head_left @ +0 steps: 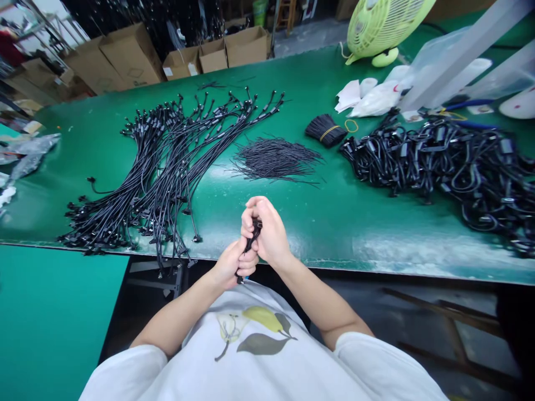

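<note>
Both hands' fingers grip a bundled black cable, nearer than the loose tie pile.

So I've got my 2 hands on 1 small black cable bundle, my left hand below and my right hand above. Straight cables lie left on the green table, loose black ties ahead, coiled cables right.

White short-sleeved shirt, its front printed with what looks like yellow fruit and grey-green leaves.
</note>
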Demonstrator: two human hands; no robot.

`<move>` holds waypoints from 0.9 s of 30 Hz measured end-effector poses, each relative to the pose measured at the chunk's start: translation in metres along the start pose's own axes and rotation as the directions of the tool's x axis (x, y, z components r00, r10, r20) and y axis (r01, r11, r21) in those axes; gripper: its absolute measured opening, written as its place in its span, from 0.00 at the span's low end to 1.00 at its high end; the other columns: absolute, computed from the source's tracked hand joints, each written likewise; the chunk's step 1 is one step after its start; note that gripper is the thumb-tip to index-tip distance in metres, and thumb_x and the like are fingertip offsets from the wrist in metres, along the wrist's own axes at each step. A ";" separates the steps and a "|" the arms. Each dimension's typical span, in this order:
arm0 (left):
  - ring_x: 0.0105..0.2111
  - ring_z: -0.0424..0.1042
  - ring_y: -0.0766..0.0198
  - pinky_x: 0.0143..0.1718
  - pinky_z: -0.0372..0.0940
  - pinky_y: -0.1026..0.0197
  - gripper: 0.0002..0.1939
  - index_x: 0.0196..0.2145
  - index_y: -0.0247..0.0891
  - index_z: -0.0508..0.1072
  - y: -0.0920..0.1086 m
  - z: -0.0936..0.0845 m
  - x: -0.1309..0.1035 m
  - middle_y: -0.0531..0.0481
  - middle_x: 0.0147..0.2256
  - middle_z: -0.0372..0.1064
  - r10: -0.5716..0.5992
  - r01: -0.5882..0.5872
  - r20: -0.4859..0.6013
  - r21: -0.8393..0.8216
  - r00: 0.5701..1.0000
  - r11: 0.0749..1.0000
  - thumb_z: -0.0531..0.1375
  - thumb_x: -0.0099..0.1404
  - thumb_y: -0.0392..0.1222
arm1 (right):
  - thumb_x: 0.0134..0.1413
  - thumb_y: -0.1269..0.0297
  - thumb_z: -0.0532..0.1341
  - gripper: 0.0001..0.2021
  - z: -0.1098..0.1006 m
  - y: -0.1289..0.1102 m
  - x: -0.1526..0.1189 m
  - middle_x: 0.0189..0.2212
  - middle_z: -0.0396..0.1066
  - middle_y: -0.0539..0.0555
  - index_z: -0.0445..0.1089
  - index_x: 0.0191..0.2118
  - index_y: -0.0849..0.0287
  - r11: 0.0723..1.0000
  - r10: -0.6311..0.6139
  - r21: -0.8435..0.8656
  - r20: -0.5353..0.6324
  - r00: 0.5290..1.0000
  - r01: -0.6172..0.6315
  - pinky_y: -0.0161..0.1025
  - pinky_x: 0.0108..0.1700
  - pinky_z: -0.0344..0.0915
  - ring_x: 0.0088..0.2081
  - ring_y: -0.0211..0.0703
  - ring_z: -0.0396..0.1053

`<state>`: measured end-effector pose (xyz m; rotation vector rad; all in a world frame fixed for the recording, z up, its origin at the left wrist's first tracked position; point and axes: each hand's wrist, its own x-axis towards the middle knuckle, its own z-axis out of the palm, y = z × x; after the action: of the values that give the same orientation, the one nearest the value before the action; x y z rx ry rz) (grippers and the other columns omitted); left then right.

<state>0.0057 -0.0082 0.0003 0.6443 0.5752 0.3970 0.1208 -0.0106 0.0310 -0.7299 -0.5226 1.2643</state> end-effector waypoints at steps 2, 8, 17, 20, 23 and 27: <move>0.15 0.34 0.77 0.11 0.39 0.74 0.23 0.31 0.36 0.63 -0.002 0.003 -0.001 0.65 0.17 0.39 -0.020 0.020 -0.006 -0.015 1.000 1.000 0.62 0.59 0.60 | 0.57 0.43 0.55 0.19 0.001 -0.002 0.002 0.20 0.59 0.43 0.61 0.38 0.56 0.999 0.044 0.013 0.040 0.998 -0.045 0.27 0.16 0.49 0.17 0.28 0.50; 0.15 0.49 0.75 0.16 0.53 0.70 0.26 0.31 0.37 0.62 -0.012 0.004 0.001 0.61 0.17 0.51 0.097 -0.064 -0.119 0.256 0.988 0.965 0.59 0.58 0.66 | 0.60 0.44 0.54 0.20 -0.009 0.000 0.001 0.13 0.56 0.43 0.63 0.30 0.58 0.999 0.039 0.021 0.009 0.999 -0.039 0.27 0.13 0.41 0.12 0.27 0.43; 0.25 0.64 0.68 0.32 0.63 0.62 0.18 0.36 0.38 0.62 -0.017 0.006 -0.012 0.56 0.24 0.62 0.296 -0.125 -0.115 0.723 0.948 0.679 0.49 0.69 0.56 | 0.58 0.47 0.56 0.19 -0.018 0.015 0.002 0.14 0.56 0.43 0.64 0.29 0.59 0.999 -0.031 0.028 -0.048 0.998 0.033 0.26 0.13 0.45 0.13 0.27 0.45; 0.21 0.61 0.70 0.28 0.59 0.64 0.19 0.33 0.37 0.63 -0.016 0.005 -0.014 0.57 0.22 0.61 0.264 -0.096 -0.113 0.741 0.958 0.665 0.49 0.70 0.56 | 0.57 0.46 0.58 0.19 -0.019 0.011 0.004 0.13 0.56 0.43 0.64 0.29 0.59 0.998 -0.047 0.039 -0.076 0.996 0.050 0.26 0.13 0.44 0.13 0.26 0.45; 0.15 0.52 0.73 0.18 0.51 0.67 0.23 0.31 0.37 0.64 -0.020 0.004 -0.014 0.61 0.17 0.53 0.172 -0.052 -0.140 0.610 0.975 0.791 0.49 0.67 0.61 | 0.56 0.46 0.58 0.20 -0.018 0.006 0.006 0.11 0.53 0.42 0.64 0.28 0.59 0.995 -0.013 0.102 -0.057 0.998 0.019 0.26 0.12 0.41 0.12 0.26 0.41; 0.13 0.44 0.76 0.14 0.44 0.70 0.23 0.28 0.38 0.62 -0.025 0.005 -0.008 0.65 0.15 0.44 0.114 -0.037 -0.195 0.359 0.974 0.932 0.57 0.62 0.63 | 0.56 0.46 0.58 0.19 -0.021 0.004 0.012 0.12 0.52 0.41 0.64 0.28 0.58 0.982 0.044 0.183 0.005 0.999 -0.044 0.25 0.13 0.45 0.12 0.26 0.42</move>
<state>0.0068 -0.0325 -0.0097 0.9806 0.8397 0.4430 0.1355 -0.0024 0.0136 -0.5889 -0.3863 1.3348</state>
